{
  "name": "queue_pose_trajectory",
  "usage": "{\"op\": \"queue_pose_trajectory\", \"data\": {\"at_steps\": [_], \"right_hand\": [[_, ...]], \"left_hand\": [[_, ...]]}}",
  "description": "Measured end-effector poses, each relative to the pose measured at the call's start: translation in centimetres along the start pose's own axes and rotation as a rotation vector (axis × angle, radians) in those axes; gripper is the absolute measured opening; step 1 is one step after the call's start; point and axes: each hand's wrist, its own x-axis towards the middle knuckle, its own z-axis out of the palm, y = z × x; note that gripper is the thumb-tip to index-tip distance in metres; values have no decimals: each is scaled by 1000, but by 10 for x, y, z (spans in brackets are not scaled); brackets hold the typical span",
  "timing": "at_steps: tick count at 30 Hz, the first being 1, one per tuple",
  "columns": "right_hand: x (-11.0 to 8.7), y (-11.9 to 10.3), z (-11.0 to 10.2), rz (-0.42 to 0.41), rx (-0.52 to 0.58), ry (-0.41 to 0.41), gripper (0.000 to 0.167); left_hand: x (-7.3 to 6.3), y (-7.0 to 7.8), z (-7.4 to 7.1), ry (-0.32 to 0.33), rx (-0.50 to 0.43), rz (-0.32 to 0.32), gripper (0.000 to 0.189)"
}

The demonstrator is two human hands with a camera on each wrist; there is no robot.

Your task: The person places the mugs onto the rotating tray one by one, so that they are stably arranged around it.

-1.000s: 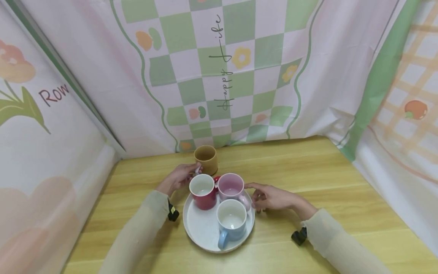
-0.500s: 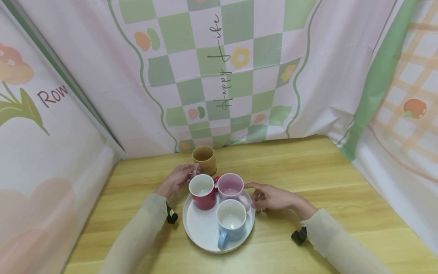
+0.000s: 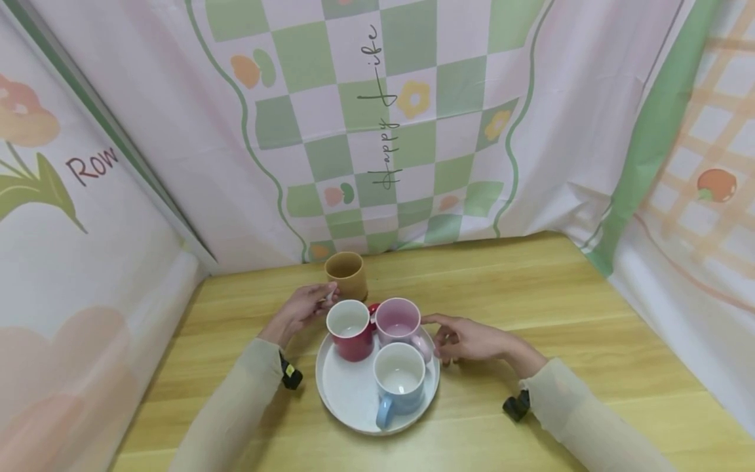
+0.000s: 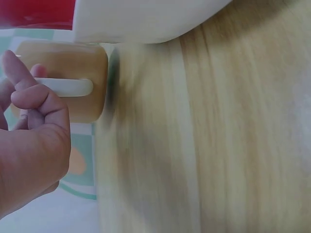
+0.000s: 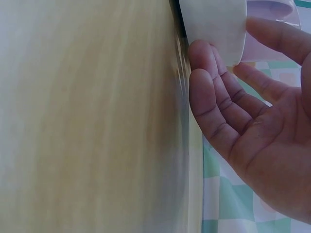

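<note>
At the back of the table stands a brown mug (image 3: 348, 276) with a white handle (image 4: 73, 87). My left hand (image 3: 303, 308) pinches that handle between thumb and fingers. A round white tray (image 3: 345, 400) holds a red mug (image 3: 354, 344) with a white inside, a pink mug (image 3: 396, 319) and a light blue mug (image 3: 407, 396), all upright. At the tray's right side my right hand (image 3: 472, 339) has its fingers loosely bent, with fingertips (image 5: 201, 53) right at the rim. The pink mug's handle (image 3: 421, 346) points toward this hand.
The wooden table (image 3: 519, 275) ends against a hanging cloth (image 3: 407, 144) with green checks, behind the brown mug. More printed cloth closes off the left and right sides. Black wrist cameras sit below both hands.
My left hand and the brown mug have shifted slightly to the left, a little away from the tray. The right hand, the tray and its mugs stay where they were.
</note>
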Motion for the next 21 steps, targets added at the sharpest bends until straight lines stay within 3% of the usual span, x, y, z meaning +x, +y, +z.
{"op": "queue_pose_trajectory", "data": {"at_steps": [12, 21], "right_hand": [[0, 0, 0, 0, -10, 0, 72], [-1, -3, 0, 13, -4, 1, 71]], "left_hand": [[-13, 2, -7, 14, 68, 25, 35], [-28, 8, -11, 25, 54, 58, 27]]}}
